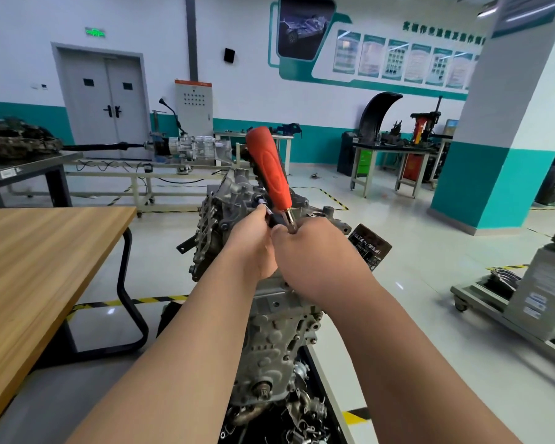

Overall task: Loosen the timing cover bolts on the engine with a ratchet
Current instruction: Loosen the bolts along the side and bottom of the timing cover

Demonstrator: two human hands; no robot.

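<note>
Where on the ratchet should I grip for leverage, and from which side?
The orange handle near its top end, from the right. It stands up clear of the engine, while the right hand grips only the metal shank at its base.

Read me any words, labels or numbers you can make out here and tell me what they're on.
No text reads clearly.
Green sign over the double door: blurred.
Green wall heading: Chinese characters, too blurred.
Wall posters: too small.
Black plate beside the engine: white print, blurred.
</note>
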